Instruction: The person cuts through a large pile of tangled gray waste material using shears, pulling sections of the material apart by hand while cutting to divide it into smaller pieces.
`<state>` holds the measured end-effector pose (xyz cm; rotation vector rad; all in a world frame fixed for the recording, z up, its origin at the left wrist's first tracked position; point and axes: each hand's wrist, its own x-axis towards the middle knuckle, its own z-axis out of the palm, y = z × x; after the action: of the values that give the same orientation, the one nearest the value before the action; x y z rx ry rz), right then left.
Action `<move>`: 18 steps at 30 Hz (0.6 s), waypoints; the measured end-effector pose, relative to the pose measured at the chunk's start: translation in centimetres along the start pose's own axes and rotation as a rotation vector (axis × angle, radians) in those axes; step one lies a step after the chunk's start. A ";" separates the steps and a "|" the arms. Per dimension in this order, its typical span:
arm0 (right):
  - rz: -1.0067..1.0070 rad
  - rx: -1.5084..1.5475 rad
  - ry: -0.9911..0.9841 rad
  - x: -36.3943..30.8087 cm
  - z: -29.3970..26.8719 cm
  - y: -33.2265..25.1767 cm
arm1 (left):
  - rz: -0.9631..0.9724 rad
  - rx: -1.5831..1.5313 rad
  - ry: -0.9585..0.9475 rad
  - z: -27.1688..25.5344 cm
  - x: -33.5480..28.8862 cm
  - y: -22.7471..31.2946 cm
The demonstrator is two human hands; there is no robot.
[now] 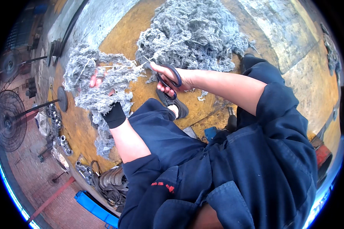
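A clump of grey shredded fibre (103, 72) is in my left hand (96, 81), whose closed fingers are mostly buried in it. Pale strands stretch from the clump toward the right. My right hand (170, 76) grips black-handled scissors (174, 78) by the loops. The scissor tips reach the right edge of the clump, where loose strands hide part of the blades. Beyond my hands lies a large heap of the same grey fibre (195, 32) on the worn yellowish floor (214, 82). A black band (114, 115) wraps my left wrist.
Standing fans (8, 121) are at the left. Metal fittings (65, 145) and a coiled part (112, 178) lie at lower left, near a blue bench-like object (95, 209). My shoe (179, 107) rests below the scissors. A red object (323, 156) stands at the far right.
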<state>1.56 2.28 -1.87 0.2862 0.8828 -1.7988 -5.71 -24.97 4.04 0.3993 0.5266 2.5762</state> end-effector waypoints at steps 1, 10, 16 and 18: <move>-0.010 0.040 -0.003 0.0 0.0 -0.4 | -0.002 -0.002 -0.001 0.1 -0.1 0.0; -0.180 0.155 0.028 -1.6 -1.2 -1.2 | -0.006 -0.004 -0.001 1.0 -0.5 0.1; -0.268 0.095 0.187 -4.1 -1.6 -1.9 | -0.039 -0.032 0.004 2.1 -0.2 -1.4; -0.284 0.057 0.262 -4.7 -2.4 -2.0 | -0.070 -0.053 -0.002 2.7 0.2 -2.3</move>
<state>1.22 7.57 0.01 0.4601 1.1006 -2.0828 -3.95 -22.25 5.48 0.3585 0.4621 2.5162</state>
